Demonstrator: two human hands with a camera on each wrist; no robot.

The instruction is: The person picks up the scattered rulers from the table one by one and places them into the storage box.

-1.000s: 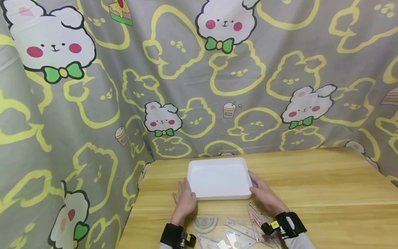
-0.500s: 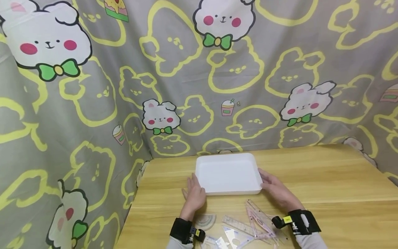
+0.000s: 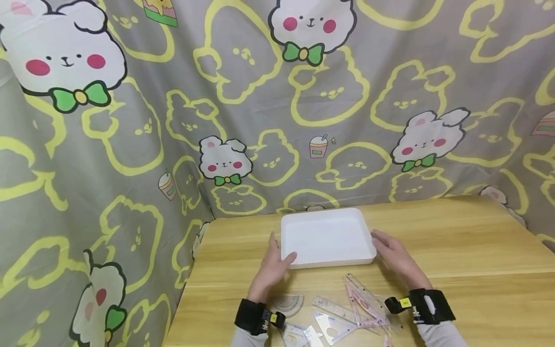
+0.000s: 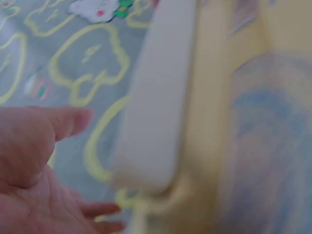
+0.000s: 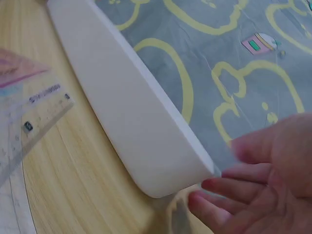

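Observation:
An empty white tray (image 3: pixel 327 236) lies on the wooden table (image 3: pixel 455 250) near its back edge. My left hand (image 3: pixel 277 260) sits at the tray's front left corner with fingers straight, thumb toward the rim. In the left wrist view the left hand (image 4: pixel 44 165) shows a narrow gap to the blurred tray (image 4: pixel 151 112). My right hand (image 3: pixel 390 250) lies flat by the tray's right front corner. In the right wrist view the right hand (image 5: pixel 263 180) has straight fingers just off the corner of the tray (image 5: pixel 131 122). Neither hand holds anything.
Several clear plastic drawing tools lie in front of the tray: a protractor (image 3: pixel 288 303), a straight ruler (image 3: pixel 334 311) and a pink set square (image 3: pixel 364 301). A grey bunny-print cloth (image 3: pixel 260 120) hangs behind and left of the table. The table's left edge runs close to my left hand.
The tray has slid away from me and to the right with both hands at its front corners. The hands now sit looser at the corners.

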